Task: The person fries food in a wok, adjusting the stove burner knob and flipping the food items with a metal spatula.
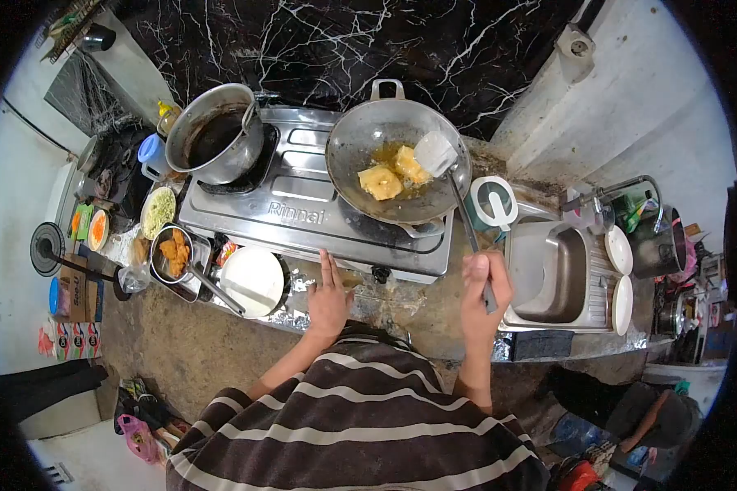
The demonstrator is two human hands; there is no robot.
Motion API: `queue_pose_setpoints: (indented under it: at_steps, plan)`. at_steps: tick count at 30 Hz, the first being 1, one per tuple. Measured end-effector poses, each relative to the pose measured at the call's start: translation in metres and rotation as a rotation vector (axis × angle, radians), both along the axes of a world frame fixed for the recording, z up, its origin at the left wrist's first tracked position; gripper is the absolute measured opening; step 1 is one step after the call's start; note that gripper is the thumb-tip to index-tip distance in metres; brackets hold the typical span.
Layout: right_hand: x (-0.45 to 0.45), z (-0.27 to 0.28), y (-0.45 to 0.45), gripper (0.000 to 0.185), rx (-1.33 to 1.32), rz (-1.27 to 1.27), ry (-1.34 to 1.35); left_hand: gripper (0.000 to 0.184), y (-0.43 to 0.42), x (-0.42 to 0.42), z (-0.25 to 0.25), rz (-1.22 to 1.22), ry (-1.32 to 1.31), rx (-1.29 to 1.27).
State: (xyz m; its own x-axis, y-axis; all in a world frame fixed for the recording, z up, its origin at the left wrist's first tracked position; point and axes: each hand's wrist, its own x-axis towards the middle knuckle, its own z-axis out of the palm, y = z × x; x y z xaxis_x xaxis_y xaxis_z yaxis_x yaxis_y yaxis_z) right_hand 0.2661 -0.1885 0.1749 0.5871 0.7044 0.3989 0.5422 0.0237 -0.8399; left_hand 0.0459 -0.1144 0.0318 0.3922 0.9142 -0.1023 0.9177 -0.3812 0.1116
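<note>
We hold a spatula [436, 154] against golden fried pieces [380, 182] in the wok [352, 139].
Our right hand [486, 286] clenches its handle; our left hand [328, 306] lies open, seemingly touching the stove's [299, 214] front edge.

The worktop [434, 309], its surface worn and stained, carries a stainless-steel gas stove [295, 214] (marked "Rinnai"). A steel sink [558, 274] is to the stove's right; to its left are a round white plate [252, 282] and an oval dish of shredded green vegetable [158, 214].
</note>
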Motion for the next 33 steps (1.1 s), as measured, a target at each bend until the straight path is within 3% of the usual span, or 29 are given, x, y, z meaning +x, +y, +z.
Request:
queue_pose_setpoints:
  at_steps: [7,19,28,33]
  plan:
    - [0.012,-0.002,-0.003,0.034,0.188,0.091,0.594,0.089,-0.001,0.000,0.002,-0.010,-0.008,0.018]
    - [0.002,-0.006,-0.003,0.034,0.156,0.231,0.651,0.086,-0.001,0.000,0.002,-0.013,0.013,0.005]
    - [-0.002,-0.004,-0.002,0.029,0.140,0.206,0.481,0.088,0.000,-0.001,-0.002,-0.017,-0.016,0.026]
    - [-0.004,0.001,-0.006,0.027,0.136,0.177,0.530,0.089,0.001,-0.005,-0.011,-0.060,-0.046,0.124]
